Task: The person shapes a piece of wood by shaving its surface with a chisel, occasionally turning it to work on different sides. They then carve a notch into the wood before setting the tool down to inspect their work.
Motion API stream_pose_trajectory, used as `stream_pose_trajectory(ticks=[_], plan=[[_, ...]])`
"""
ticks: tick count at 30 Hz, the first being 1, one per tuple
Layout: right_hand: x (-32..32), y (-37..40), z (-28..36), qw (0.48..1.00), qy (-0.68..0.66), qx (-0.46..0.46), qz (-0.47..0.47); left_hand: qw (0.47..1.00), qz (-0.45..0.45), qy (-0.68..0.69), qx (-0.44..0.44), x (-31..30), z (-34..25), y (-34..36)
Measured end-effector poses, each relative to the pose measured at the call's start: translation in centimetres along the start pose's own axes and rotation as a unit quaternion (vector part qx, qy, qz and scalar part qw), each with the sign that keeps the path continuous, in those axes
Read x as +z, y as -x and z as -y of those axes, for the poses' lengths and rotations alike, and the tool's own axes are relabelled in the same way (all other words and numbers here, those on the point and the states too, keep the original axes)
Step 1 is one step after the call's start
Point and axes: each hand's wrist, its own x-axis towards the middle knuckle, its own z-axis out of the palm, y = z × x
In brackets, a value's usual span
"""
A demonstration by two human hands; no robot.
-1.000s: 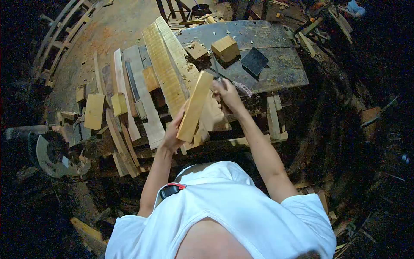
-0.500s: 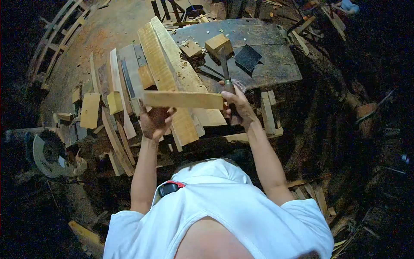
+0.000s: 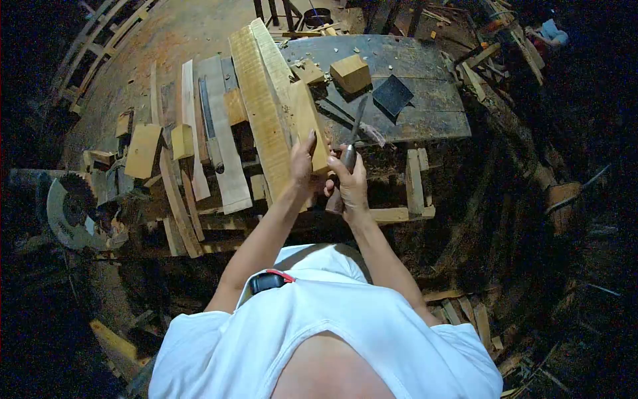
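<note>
My left hand (image 3: 302, 161) is closed on the side of a pale wooden block (image 3: 308, 118), its thumb lying along the wood. The block points away from me, over the long boards on the bench. In my right hand (image 3: 352, 185) is a chisel (image 3: 348, 157), gripped by its dark wooden handle with the metal blade pointing up and away. The right thumb and fingertips are right at the near end of the block.
Two long boards (image 3: 256, 100) lie lengthwise at the bench's left part. On the dark tabletop (image 3: 425, 80) are a wood block (image 3: 351, 73), a black square piece (image 3: 393, 95) and shavings. A circular saw blade (image 3: 70, 209) is at far left, near several offcuts (image 3: 143, 151).
The wooden block has swung from lying crosswise between my hands to pointing away from me. My left hand moved right, close to the right hand. The chisel remains in my right hand.
</note>
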Motion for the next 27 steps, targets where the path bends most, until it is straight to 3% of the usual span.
stream_pose_trajectory(ticks=[1,2,3,4,5,7,9,11,13,15,19,23,25,27], plan=[[-0.4,0.0,-0.1,1.000,-0.001,0.003,-0.001,1.000,0.018,0.000,0.009,-0.7,0.1,-0.6],[-0.9,-0.4,-0.3,0.998,0.063,-0.008,0.007,0.997,0.026,0.034,-0.070,-1.7,-0.1,-1.2],[-1.7,-1.0,-0.6,0.992,0.126,-0.019,0.015,0.997,0.023,0.033,-0.069,-2.1,-0.3,-1.5],[-4.4,-3.4,-4.1,0.940,0.313,-0.132,-0.021,0.997,0.017,0.028,-0.074,-2.3,-0.5,-1.6],[-4.4,-2.9,-3.1,0.940,0.313,-0.131,-0.017,0.997,0.011,0.025,-0.076,-2.6,-0.6,-1.9],[-3.7,-0.9,0.1,0.957,0.285,-0.014,0.040,0.997,-0.018,0.027,-0.077,-4.3,0.6,-3.2],[-4.5,-0.1,0.4,0.939,0.337,0.010,0.064,0.995,-0.065,-0.007,-0.073,-4.5,0.8,-3.3],[-5.4,0.9,0.3,0.843,0.519,-0.086,0.110,0.995,-0.089,-0.044,-0.025,-3.5,0.6,-3.0],[-5.3,2.4,1.0,0.828,0.540,-0.050,0.143,0.990,-0.116,-0.080,0.023,-3.7,1.3,-3.6],[-5.6,3.6,0.6,0.805,0.548,-0.131,0.186,0.982,-0.096,-0.107,0.125,-6.0,3.8,-5.7],[-4.0,4.1,0.9,0.759,0.612,-0.140,0.170,0.977,-0.090,-0.133,0.142,-8.6,5.7,-8.0],[-2.3,0.6,0.7,0.746,0.629,-0.148,0.160,0.968,-0.078,-0.173,0.165,-10.4,6.3,-9.4],[-1.2,0.3,1.6,0.738,0.652,-0.070,0.162,0.966,-0.072,-0.182,0.168,-10.7,6.5,-9.7],[-0.9,1.3,2.1,0.737,0.653,-0.070,0.156,0.965,-0.064,-0.184,0.175,-10.9,6.7,-9.7]])
